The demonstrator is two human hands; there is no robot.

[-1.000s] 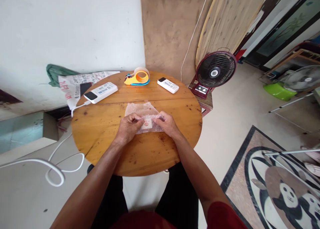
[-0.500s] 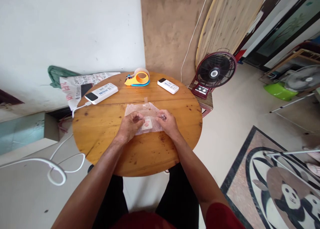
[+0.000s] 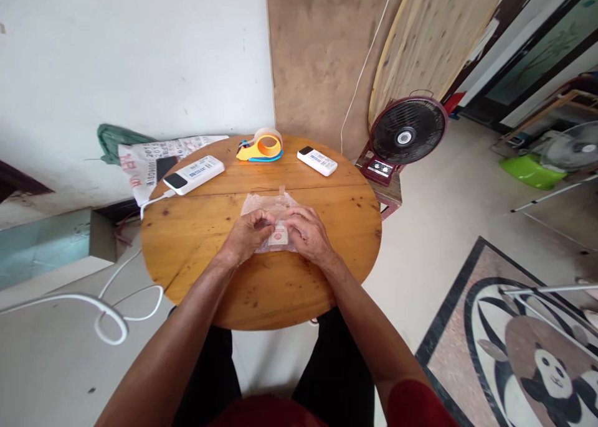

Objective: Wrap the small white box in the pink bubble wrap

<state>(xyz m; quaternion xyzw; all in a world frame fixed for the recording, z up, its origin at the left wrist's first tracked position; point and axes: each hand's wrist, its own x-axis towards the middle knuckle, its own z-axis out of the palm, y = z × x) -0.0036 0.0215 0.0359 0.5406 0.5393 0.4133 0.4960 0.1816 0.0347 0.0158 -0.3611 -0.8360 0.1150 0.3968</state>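
Observation:
A sheet of clear bubble wrap (image 3: 264, 205) lies on the round wooden table (image 3: 252, 296), with a small white item (image 3: 278, 234) bearing a red mark on it. My left hand (image 3: 252, 231) pinches the wrap at the item's left side. My right hand (image 3: 308, 231) has its fingers curled on the wrap at the right side, close to the left fingertips. A short strip of clear tape (image 3: 282, 190) sticks up at the wrap's far edge.
An orange and blue tape dispenser (image 3: 260, 147) stands at the table's back. White power banks lie left (image 3: 195, 174) and right (image 3: 317, 161) of it, the left one with a white cable (image 3: 156, 198). A fan (image 3: 404, 136) stands on a stool at the right.
My right hand has moved left, folding the wrap's right side inward over the item's edge. My left hand has barely shifted. The view has turned slightly.

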